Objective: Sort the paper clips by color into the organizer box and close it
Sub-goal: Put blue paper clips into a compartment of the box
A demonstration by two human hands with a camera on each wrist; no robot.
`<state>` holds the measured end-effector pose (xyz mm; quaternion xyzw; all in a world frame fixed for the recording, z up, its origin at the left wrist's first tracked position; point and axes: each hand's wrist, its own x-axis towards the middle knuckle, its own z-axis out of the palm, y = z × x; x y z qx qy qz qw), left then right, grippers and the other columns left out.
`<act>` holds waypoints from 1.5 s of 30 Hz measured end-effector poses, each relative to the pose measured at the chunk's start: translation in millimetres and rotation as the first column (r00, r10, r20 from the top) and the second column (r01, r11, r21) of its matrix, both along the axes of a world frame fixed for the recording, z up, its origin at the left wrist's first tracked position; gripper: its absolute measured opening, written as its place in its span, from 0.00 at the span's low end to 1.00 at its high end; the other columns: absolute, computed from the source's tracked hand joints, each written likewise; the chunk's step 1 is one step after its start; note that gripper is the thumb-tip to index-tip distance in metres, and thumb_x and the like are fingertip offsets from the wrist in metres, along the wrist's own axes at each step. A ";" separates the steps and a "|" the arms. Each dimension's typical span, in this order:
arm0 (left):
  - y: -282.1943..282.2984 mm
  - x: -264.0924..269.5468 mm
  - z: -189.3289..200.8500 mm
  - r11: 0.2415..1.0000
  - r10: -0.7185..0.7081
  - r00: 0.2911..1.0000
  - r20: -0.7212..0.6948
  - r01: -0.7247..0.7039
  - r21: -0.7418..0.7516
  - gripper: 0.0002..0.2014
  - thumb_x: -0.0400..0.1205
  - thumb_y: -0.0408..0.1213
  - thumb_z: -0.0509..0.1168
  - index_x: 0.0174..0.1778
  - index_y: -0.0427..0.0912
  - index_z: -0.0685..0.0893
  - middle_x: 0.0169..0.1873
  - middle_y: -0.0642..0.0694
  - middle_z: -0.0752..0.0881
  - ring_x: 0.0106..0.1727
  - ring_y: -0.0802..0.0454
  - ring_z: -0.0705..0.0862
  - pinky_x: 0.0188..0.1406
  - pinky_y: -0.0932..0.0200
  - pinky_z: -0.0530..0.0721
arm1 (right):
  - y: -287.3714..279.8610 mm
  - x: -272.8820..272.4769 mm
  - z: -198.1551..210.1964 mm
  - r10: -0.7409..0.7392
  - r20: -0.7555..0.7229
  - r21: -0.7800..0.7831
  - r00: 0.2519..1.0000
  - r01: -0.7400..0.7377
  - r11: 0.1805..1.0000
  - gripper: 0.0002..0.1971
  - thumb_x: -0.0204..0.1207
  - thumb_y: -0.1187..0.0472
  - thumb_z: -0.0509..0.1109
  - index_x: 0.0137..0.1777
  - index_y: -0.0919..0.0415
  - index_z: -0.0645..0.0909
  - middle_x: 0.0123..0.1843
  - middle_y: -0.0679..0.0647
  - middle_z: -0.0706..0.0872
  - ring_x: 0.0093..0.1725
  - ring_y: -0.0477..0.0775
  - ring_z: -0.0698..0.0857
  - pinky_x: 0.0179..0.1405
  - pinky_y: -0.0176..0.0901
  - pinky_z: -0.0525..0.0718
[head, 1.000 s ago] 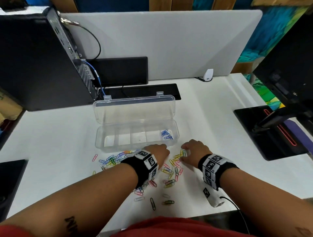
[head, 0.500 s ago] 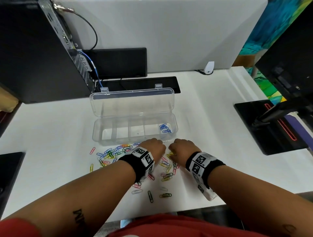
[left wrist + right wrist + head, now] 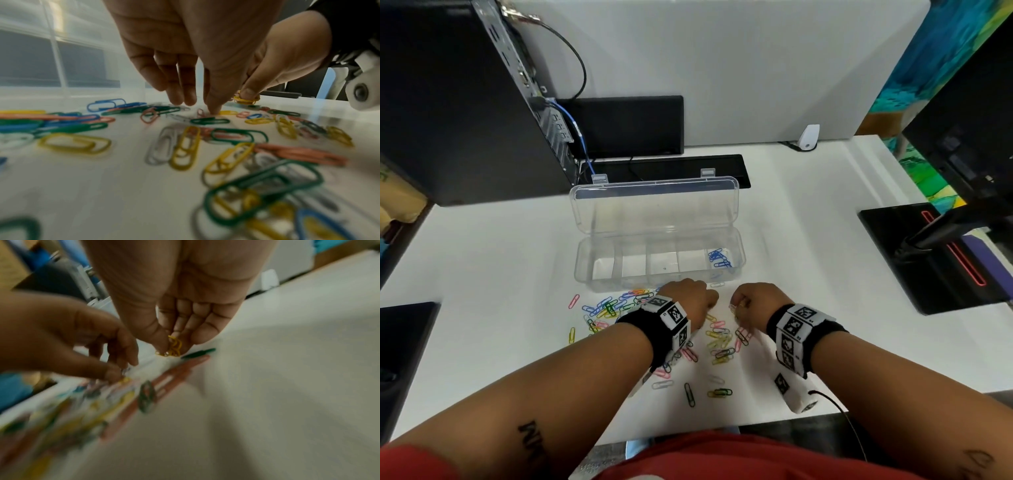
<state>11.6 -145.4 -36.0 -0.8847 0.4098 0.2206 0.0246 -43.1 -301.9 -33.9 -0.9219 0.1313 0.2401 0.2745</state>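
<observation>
The clear organizer box [image 3: 585, 270] stands with its lid up, blue paper clips [image 3: 719, 258] in its rightmost compartment. Loose paper clips [image 3: 719, 339] of many colours lie on the white desk in front of it. My left hand [image 3: 709, 301] hangs over the pile with straight fingers, and its thumb tip [image 3: 213, 110] touches the desk beside a pink clip [image 3: 200, 112]. Close to its right, my right hand [image 3: 736, 305] pinches a small bunch of yellow paper clips [image 3: 173, 347] between thumb and fingers, low over the desk.
A computer tower [image 3: 465, 102] stands at the back left, with a black keyboard [image 3: 671, 168] behind the box. A monitor base [image 3: 935, 260] sits at the right. More clips [image 3: 606, 308] spread to the left of my left wrist.
My right hand has slid left towards my left hand along the front of the box. The left hand has stayed over the pile.
</observation>
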 end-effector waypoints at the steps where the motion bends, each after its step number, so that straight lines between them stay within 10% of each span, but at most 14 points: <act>1: -0.7 -0.9 0.8 1.000 -0.022 1.000 0.013 0.022 0.006 0.16 0.83 0.38 0.57 0.67 0.47 0.76 0.60 0.43 0.78 0.61 0.42 0.77 0.46 0.55 0.72 | -2.9 0.3 0.1 -0.059 0.001 0.057 0.998 0.059 0.997 0.10 0.71 0.66 0.68 0.51 0.56 0.85 0.49 0.52 0.87 0.46 0.49 0.82 0.45 0.35 0.78; 6: -5.4 -5.6 -2.7 0.996 -0.092 0.994 0.064 0.093 -0.009 0.14 0.85 0.39 0.56 0.64 0.48 0.79 0.60 0.43 0.77 0.59 0.42 0.77 0.42 0.54 0.69 | -15.3 -0.6 5.4 -0.369 -0.083 0.355 0.926 0.373 0.857 0.08 0.73 0.72 0.68 0.40 0.59 0.84 0.33 0.49 0.83 0.33 0.45 0.81 0.34 0.29 0.82; 10: -5.6 -3.8 -4.7 0.995 -0.096 0.993 0.071 0.096 0.004 0.12 0.84 0.40 0.56 0.60 0.45 0.80 0.60 0.43 0.77 0.60 0.42 0.76 0.44 0.54 0.70 | -17.9 -1.2 12.6 -0.494 -0.367 0.601 0.788 0.606 0.521 0.07 0.78 0.73 0.64 0.40 0.66 0.81 0.38 0.61 0.82 0.36 0.55 0.83 0.36 0.44 0.87; 14: -6.0 -2.3 -5.2 0.996 -0.085 0.995 0.046 0.083 0.027 0.12 0.83 0.38 0.57 0.59 0.42 0.80 0.61 0.43 0.77 0.62 0.42 0.76 0.51 0.53 0.74 | -14.8 -5.8 14.3 -0.535 -0.481 0.663 0.694 0.688 0.296 0.11 0.80 0.72 0.57 0.39 0.70 0.78 0.36 0.63 0.79 0.23 0.53 0.85 0.24 0.37 0.84; 23: -3.9 -5.6 -0.8 1.000 -0.019 0.999 -0.051 0.020 0.019 0.10 0.78 0.39 0.63 0.53 0.40 0.82 0.56 0.43 0.80 0.58 0.42 0.79 0.54 0.51 0.78 | -12.6 -8.9 13.9 -0.456 -0.519 0.671 0.723 0.675 0.307 0.11 0.81 0.66 0.58 0.38 0.65 0.79 0.36 0.57 0.80 0.30 0.50 0.79 0.33 0.36 0.79; 27: 2.5 -2.7 3.8 0.974 0.114 0.962 -0.249 -0.158 -0.164 0.12 0.75 0.36 0.66 0.31 0.51 0.70 0.35 0.52 0.76 0.42 0.48 0.77 0.41 0.58 0.75 | -9.4 -9.0 17.1 -0.458 -0.526 0.645 0.717 0.687 0.334 0.13 0.82 0.65 0.59 0.38 0.66 0.80 0.36 0.57 0.82 0.26 0.47 0.82 0.26 0.33 0.81; 31: 7.4 -1.7 14.2 0.892 0.219 0.902 -0.372 -0.339 -0.298 0.12 0.76 0.33 0.65 0.34 0.52 0.70 0.30 0.58 0.74 0.37 0.54 0.75 0.32 0.70 0.69 | -4.7 -8.6 19.6 -0.429 -0.543 0.664 0.722 0.682 0.308 0.13 0.82 0.66 0.57 0.40 0.68 0.80 0.38 0.59 0.82 0.23 0.47 0.84 0.26 0.34 0.83; 40: 7.0 -4.2 30.4 0.616 0.282 0.524 -0.803 -0.741 -0.267 0.16 0.79 0.18 0.52 0.33 0.42 0.77 0.23 0.52 0.86 0.22 0.62 0.83 0.31 0.61 0.79 | 11.5 -6.5 24.6 -0.389 -0.581 0.659 0.715 0.693 0.291 0.14 0.81 0.65 0.56 0.40 0.70 0.80 0.32 0.60 0.86 0.33 0.55 0.85 0.25 0.37 0.86; 45: 15.8 -3.3 31.3 0.711 0.381 0.721 -0.579 -0.629 -0.314 0.10 0.78 0.31 0.62 0.40 0.53 0.81 0.33 0.54 0.82 0.36 0.57 0.81 0.44 0.62 0.80 | 18.8 -6.4 25.5 -0.378 -0.589 0.669 0.714 0.693 0.267 0.15 0.82 0.63 0.55 0.43 0.71 0.80 0.40 0.64 0.83 0.39 0.58 0.84 0.32 0.40 0.88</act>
